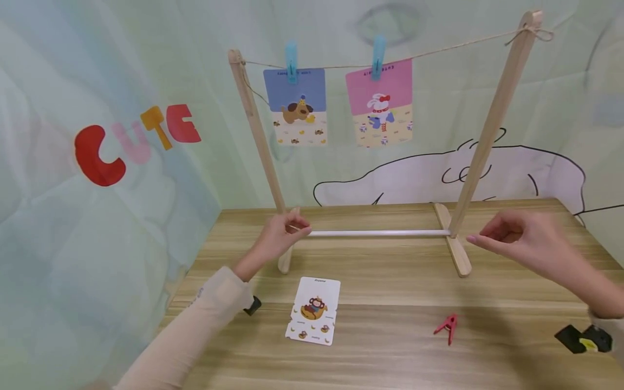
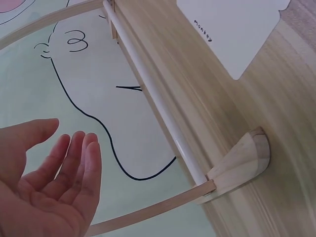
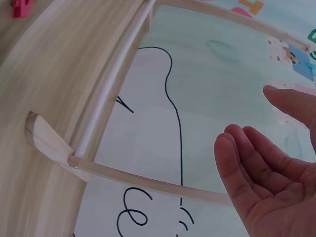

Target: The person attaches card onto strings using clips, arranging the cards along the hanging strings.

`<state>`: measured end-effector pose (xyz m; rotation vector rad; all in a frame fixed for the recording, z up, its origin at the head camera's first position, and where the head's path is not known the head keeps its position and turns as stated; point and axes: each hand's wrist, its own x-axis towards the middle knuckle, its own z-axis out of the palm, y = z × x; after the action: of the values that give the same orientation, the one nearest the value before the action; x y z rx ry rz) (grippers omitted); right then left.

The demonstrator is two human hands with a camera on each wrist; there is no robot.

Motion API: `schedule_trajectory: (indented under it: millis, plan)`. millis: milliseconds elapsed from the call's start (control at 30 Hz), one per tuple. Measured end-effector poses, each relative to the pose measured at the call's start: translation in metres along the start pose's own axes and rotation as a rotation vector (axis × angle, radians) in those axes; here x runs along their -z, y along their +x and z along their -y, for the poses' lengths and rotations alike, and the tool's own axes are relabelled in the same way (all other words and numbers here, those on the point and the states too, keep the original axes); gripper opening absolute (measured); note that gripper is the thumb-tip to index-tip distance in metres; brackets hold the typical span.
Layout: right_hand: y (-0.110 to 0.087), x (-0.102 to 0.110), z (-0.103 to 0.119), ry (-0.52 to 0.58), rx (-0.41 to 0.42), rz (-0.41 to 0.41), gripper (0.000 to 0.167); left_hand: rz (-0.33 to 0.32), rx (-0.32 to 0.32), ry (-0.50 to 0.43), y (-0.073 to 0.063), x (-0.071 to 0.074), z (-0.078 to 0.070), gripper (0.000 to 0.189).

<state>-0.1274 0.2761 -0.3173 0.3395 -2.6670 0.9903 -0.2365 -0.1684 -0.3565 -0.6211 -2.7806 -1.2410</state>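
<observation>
My left hand [image 1: 280, 236] hovers by the left post of a wooden stand, its fingers loosely bent and holding nothing. In the left wrist view, a gap shows between thumb and fingertips. To the right of the other post [image 1: 492, 122] hangs my right hand [image 1: 528, 238], likewise bare, with thumb and fingers apart in the right wrist view. A white rod [image 1: 380, 233] joins the stand's feet. From the string [image 1: 453, 46] hang a puppy card [image 1: 297, 108] and a pink rabbit card [image 1: 380, 105], each under a blue clothespin [image 1: 291, 62]. A monkey card [image 1: 313, 310] lies on the table.
A red clothespin [image 1: 447, 327] lies on the wooden table [image 1: 380, 357], right of the monkey card. Behind the stand hangs a printed cloth [image 1: 205, 59], with coloured letters on its left part. The stand's right foot [image 1: 455, 246] reaches toward the front.
</observation>
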Motion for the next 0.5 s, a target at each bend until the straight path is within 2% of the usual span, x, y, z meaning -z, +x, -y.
schedule_trajectory:
  millis: [200,500]
  plan:
    - [-0.009,-0.009,-0.011,0.023,0.012,0.021,0.016,0.005,0.022,0.004,-0.004,-0.004,0.007,0.017]
    - [-0.023,-0.024,-0.02,0.004,-0.013,0.078,0.017,0.03,0.021,-0.051,-0.009,-0.011,0.018,0.013]
